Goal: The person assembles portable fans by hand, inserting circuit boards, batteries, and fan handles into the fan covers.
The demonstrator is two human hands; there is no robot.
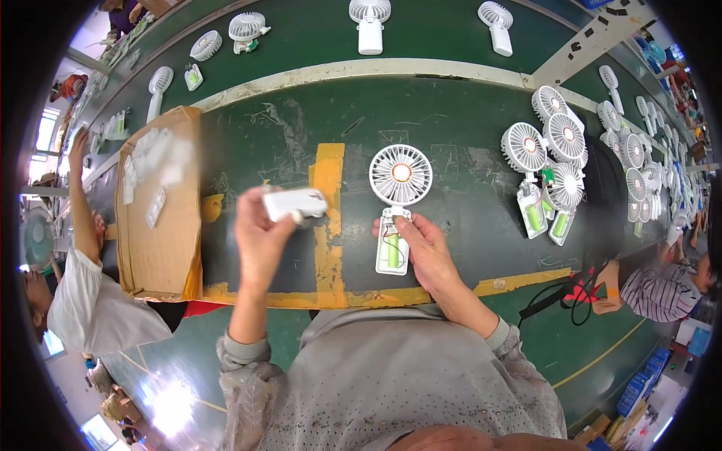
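Note:
A white handheld fan (pixel 401 175) lies face up in front of me, its handle open to show a green battery (pixel 393 250) and thin wires. My right hand (pixel 430 254) grips the upper part of that handle, thumb over the front and fingers behind. Off to the left, my left hand (pixel 263 234) pinches a white plastic handle cover (pixel 295 203), slightly blurred and held above the table, apart from the fan.
At left, a cardboard box (pixel 192 203) holds white plastic parts (pixel 156 207). Several open-handled fans (pixel 543 150) are piled at right beside a black object (pixel 604 195). More fans (pixel 369 22) lie beyond a pale rail (pixel 353 69). Co-workers (pixel 105 301) sit on both sides.

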